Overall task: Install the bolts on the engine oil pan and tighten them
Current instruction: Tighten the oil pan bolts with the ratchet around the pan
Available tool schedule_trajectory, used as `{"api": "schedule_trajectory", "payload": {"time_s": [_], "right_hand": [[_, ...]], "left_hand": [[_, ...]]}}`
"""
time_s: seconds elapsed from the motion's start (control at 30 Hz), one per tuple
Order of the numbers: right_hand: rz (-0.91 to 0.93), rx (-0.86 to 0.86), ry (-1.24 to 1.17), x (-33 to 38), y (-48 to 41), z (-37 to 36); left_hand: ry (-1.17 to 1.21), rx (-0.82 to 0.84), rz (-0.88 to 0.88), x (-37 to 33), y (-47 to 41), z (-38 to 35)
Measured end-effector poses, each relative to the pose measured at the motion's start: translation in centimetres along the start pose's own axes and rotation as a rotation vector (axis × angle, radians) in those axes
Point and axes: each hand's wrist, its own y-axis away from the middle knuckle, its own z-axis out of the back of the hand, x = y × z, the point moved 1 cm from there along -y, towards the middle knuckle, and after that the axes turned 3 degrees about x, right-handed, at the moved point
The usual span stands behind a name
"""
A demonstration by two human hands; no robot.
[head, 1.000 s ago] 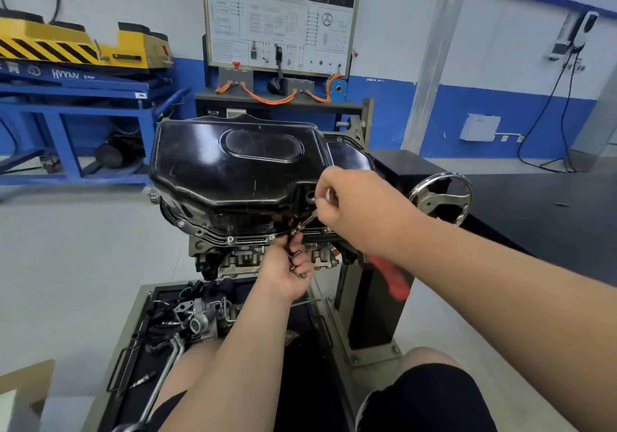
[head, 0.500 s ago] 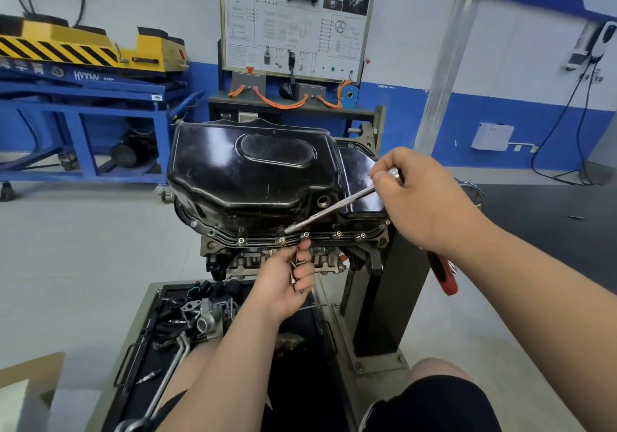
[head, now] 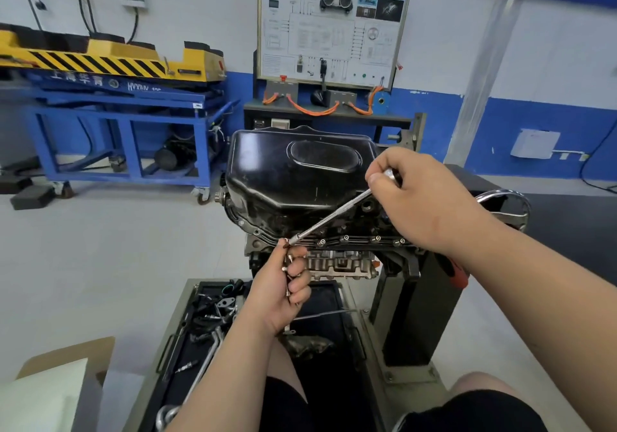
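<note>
The black oil pan sits upside-up on the engine, held on a stand in front of me. Several bolts stand along its near flange. My right hand grips the upper end of a long silver socket driver, which slants down to the left. Its tip meets the flange near the left end of the bolt row. My left hand is curled round several loose bolts, and its thumb and forefinger pinch at the driver's tip.
A black parts tray with loose fittings and tools lies below the engine. A chrome handwheel juts out at the right of the stand. A blue cart with a yellow lift and a wiring display board stand behind.
My right hand has drawn back up and to the right along the driver, whose full shaft now shows. The driver's tip has shifted left along the flange to my left fingers.
</note>
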Motion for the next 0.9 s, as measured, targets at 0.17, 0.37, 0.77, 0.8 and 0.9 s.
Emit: {"api": "schedule_trajectory", "payload": {"time_s": [0.17, 0.37, 0.77, 0.8, 0.9], "right_hand": [[0.002, -0.005, 0.035, 1.2, -0.6, -0.6], [-0.031, -0.002, 0.067, 2.6, -0.9, -2.0], [-0.042, 0.019, 0.039, 4.0, -0.9, -1.9], [-0.036, 0.021, 0.042, 4.0, -0.9, -1.9], [-0.026, 0.022, 0.037, 4.1, -0.9, -2.1]], "left_hand": [[0.023, 0.002, 0.025, -0.9, 0.6, 1.1], [-0.057, 0.035, 0.041, -1.9, 1.2, 2.4], [0.286, 0.212, -0.018, -1.9, 1.7, 4.5], [0.29, 0.238, -0.012, -1.8, 1.7, 4.5], [0.293, 0.303, 0.011, -1.7, 1.6, 4.1]]}}
